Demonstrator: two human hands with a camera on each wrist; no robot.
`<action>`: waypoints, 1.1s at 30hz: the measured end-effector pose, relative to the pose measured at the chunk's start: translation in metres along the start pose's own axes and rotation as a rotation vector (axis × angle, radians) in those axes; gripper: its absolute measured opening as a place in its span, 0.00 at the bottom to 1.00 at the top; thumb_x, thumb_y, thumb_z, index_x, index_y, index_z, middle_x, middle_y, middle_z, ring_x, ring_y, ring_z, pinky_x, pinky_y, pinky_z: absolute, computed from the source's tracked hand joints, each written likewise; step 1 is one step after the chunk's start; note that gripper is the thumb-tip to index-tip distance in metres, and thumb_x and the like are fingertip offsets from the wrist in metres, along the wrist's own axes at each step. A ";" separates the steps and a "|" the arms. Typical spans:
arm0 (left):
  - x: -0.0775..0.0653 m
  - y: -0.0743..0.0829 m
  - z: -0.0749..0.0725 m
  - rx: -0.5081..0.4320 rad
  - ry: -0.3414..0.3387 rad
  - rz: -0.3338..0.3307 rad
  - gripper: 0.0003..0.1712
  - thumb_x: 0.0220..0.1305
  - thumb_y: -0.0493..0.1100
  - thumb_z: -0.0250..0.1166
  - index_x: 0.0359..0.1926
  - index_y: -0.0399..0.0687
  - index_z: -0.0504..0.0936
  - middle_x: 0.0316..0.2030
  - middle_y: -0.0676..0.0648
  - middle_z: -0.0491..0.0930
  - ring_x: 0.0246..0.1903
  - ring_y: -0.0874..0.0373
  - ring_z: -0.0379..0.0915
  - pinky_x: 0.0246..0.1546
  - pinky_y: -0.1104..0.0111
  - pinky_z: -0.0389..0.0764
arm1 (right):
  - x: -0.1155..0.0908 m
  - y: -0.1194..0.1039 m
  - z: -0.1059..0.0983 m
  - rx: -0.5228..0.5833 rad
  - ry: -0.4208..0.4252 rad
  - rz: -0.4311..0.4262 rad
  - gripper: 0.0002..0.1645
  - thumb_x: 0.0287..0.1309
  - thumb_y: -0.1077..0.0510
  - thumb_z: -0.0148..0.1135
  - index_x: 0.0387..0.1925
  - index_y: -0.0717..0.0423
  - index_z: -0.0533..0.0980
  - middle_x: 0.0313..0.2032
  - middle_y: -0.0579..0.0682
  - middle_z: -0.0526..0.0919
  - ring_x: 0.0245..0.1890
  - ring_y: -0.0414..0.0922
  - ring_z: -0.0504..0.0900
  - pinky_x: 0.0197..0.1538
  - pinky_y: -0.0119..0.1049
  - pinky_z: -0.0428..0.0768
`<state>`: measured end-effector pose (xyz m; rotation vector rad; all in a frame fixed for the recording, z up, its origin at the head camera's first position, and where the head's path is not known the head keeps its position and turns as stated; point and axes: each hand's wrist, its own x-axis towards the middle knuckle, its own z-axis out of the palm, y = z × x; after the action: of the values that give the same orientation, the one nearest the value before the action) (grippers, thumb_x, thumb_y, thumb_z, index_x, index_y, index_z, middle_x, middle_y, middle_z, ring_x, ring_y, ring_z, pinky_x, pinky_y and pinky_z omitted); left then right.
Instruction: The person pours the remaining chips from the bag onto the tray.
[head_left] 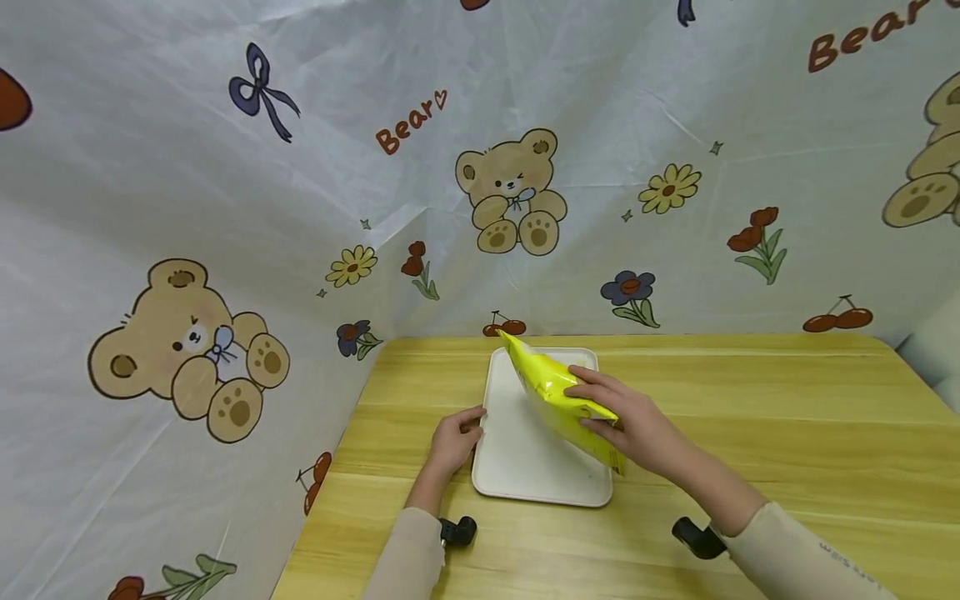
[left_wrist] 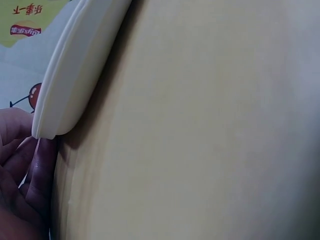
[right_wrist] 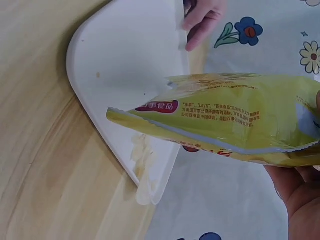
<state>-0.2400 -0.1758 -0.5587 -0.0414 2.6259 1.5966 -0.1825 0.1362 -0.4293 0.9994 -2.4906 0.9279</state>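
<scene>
A yellow Lay's potato chip bag (head_left: 551, 383) slants over a white rectangular tray (head_left: 517, 467), gripped by my right hand (head_left: 630, 423) along its side. Seen from the right wrist, the bag (right_wrist: 225, 115) spreads at its crimped end, which points down toward the tray (right_wrist: 115, 55). A few pale chips (right_wrist: 141, 157) lie at one end of the tray. My left hand (head_left: 452, 442) pinches the tray's left rim; in the left wrist view its fingers (left_wrist: 42, 165) sit at the underside of that rim. The bag hides part of the tray's right side.
The tray lies on a light wooden table (head_left: 750, 433). A white cloth (head_left: 360, 167) printed with bears and flowers hangs behind the table and along its left side. Black wrist cameras (head_left: 459, 531) are strapped on both sleeves.
</scene>
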 end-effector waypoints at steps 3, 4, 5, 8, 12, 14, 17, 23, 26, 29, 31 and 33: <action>0.000 0.000 -0.001 0.006 0.003 0.000 0.20 0.62 0.36 0.62 0.54 0.55 0.83 0.56 0.50 0.80 0.38 0.59 0.72 0.30 0.72 0.75 | 0.003 0.001 -0.004 0.029 -0.003 0.013 0.29 0.52 0.64 0.69 0.56 0.45 0.75 0.66 0.53 0.70 0.61 0.54 0.75 0.45 0.37 0.84; -0.001 0.000 -0.001 0.005 0.003 0.001 0.20 0.62 0.37 0.62 0.54 0.55 0.83 0.56 0.50 0.79 0.38 0.59 0.72 0.30 0.72 0.75 | 0.004 0.001 -0.005 0.037 -0.006 0.019 0.28 0.52 0.64 0.69 0.56 0.44 0.75 0.66 0.53 0.70 0.62 0.54 0.74 0.46 0.38 0.83; -0.001 -0.001 -0.001 0.006 0.004 -0.001 0.19 0.62 0.37 0.62 0.54 0.56 0.83 0.56 0.51 0.80 0.38 0.59 0.72 0.30 0.72 0.75 | 0.005 0.001 -0.007 0.042 -0.008 0.026 0.28 0.53 0.63 0.69 0.56 0.44 0.75 0.66 0.52 0.70 0.62 0.54 0.74 0.47 0.39 0.83; 0.000 -0.001 -0.001 0.005 0.004 0.002 0.19 0.62 0.37 0.62 0.54 0.56 0.83 0.55 0.50 0.80 0.38 0.59 0.72 0.31 0.72 0.75 | 0.010 0.001 -0.011 0.060 -0.020 0.041 0.28 0.53 0.63 0.68 0.56 0.44 0.75 0.66 0.51 0.70 0.64 0.53 0.72 0.49 0.40 0.83; 0.001 -0.002 -0.001 -0.002 -0.005 0.008 0.19 0.62 0.37 0.62 0.54 0.56 0.83 0.52 0.48 0.81 0.35 0.59 0.71 0.28 0.72 0.74 | 0.014 0.000 -0.015 0.081 -0.054 0.069 0.28 0.54 0.63 0.67 0.57 0.44 0.75 0.67 0.51 0.69 0.66 0.54 0.69 0.50 0.41 0.82; 0.002 -0.003 -0.002 -0.012 -0.016 0.010 0.20 0.63 0.37 0.63 0.55 0.56 0.82 0.51 0.47 0.82 0.34 0.59 0.71 0.27 0.73 0.74 | 0.015 0.000 -0.016 0.096 -0.072 0.083 0.28 0.55 0.62 0.67 0.58 0.43 0.75 0.67 0.50 0.69 0.67 0.54 0.67 0.51 0.41 0.82; 0.002 -0.005 -0.004 -0.021 -0.039 0.021 0.20 0.63 0.37 0.63 0.56 0.55 0.82 0.49 0.47 0.82 0.33 0.60 0.71 0.27 0.73 0.75 | 0.018 0.000 -0.018 0.113 -0.083 0.095 0.27 0.56 0.62 0.66 0.58 0.43 0.75 0.68 0.50 0.68 0.67 0.53 0.68 0.51 0.42 0.81; 0.004 -0.008 -0.005 -0.036 -0.067 0.016 0.21 0.63 0.38 0.64 0.56 0.56 0.81 0.48 0.47 0.82 0.34 0.60 0.70 0.29 0.72 0.76 | 0.021 0.001 -0.021 0.133 -0.090 0.123 0.26 0.56 0.61 0.66 0.57 0.42 0.75 0.68 0.50 0.68 0.64 0.53 0.72 0.52 0.43 0.81; 0.004 -0.008 -0.006 -0.049 -0.074 0.015 0.21 0.63 0.38 0.64 0.57 0.56 0.81 0.51 0.48 0.81 0.34 0.59 0.70 0.30 0.72 0.76 | 0.022 0.002 -0.022 0.129 -0.078 0.147 0.25 0.56 0.61 0.66 0.56 0.41 0.76 0.67 0.51 0.69 0.64 0.54 0.72 0.51 0.43 0.81; 0.004 -0.008 -0.005 -0.061 -0.079 0.010 0.21 0.63 0.38 0.64 0.57 0.55 0.81 0.53 0.49 0.80 0.35 0.59 0.70 0.31 0.72 0.76 | 0.022 0.002 -0.023 0.125 -0.056 0.166 0.25 0.56 0.61 0.66 0.55 0.41 0.76 0.67 0.50 0.70 0.63 0.55 0.73 0.50 0.43 0.82; 0.003 -0.007 -0.005 -0.068 -0.076 0.014 0.21 0.63 0.37 0.63 0.57 0.54 0.81 0.54 0.48 0.80 0.34 0.60 0.70 0.31 0.72 0.76 | 0.022 0.002 -0.024 0.124 -0.050 0.170 0.24 0.57 0.60 0.66 0.55 0.40 0.76 0.67 0.49 0.70 0.63 0.54 0.73 0.50 0.42 0.82; 0.003 -0.007 -0.005 -0.069 -0.070 0.012 0.21 0.63 0.37 0.64 0.57 0.54 0.81 0.54 0.48 0.80 0.34 0.60 0.70 0.30 0.73 0.76 | 0.022 0.002 -0.024 0.125 -0.049 0.168 0.24 0.57 0.60 0.65 0.55 0.40 0.76 0.66 0.49 0.70 0.63 0.54 0.73 0.50 0.42 0.82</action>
<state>-0.2432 -0.1838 -0.5630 0.0262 2.5241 1.6604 -0.1987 0.1421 -0.4012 0.8688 -2.6170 1.1347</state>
